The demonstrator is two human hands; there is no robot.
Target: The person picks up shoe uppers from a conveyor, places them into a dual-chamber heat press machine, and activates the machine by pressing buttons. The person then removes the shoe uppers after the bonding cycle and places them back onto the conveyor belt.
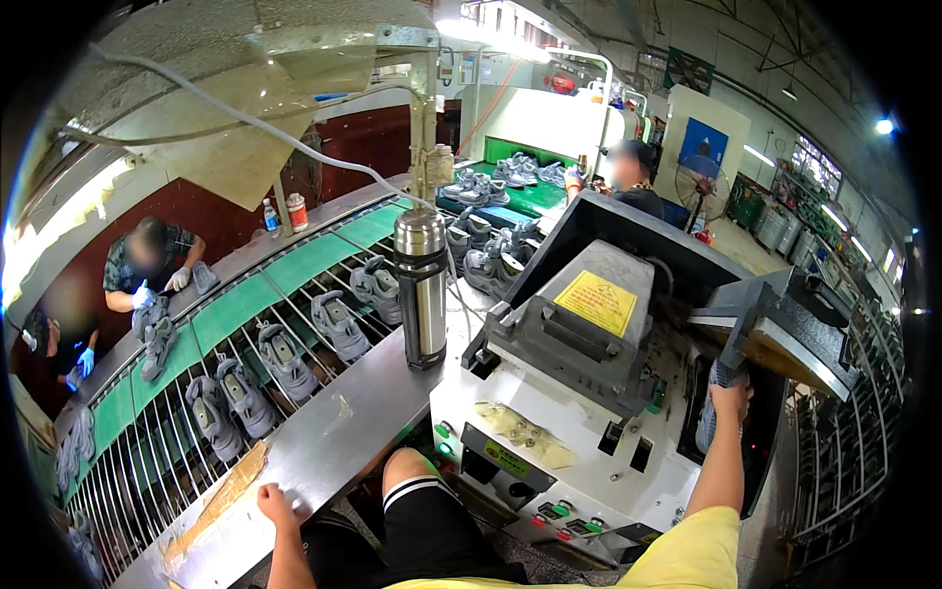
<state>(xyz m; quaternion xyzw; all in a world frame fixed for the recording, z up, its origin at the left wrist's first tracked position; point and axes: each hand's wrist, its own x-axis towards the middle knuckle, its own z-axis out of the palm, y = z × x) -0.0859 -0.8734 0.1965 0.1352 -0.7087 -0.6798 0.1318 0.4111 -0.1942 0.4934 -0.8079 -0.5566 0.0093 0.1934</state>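
Observation:
My right hand reaches into the open right-hand chamber of a white and black press machine, fingers closed on a grey shoe. Part of that shoe is hidden by my hand and the chamber wall. The chamber's dark lid stands raised above it. My left hand is curled by the near edge of the metal table; a small pale spot shows beside its fingers, and what they hold, if anything, cannot be made out.
A steel thermos stands between table and machine. Several grey shoes rest on the conveyor rack at left. Two people sit beyond it; another person is behind the machine. The machine's left lid is down.

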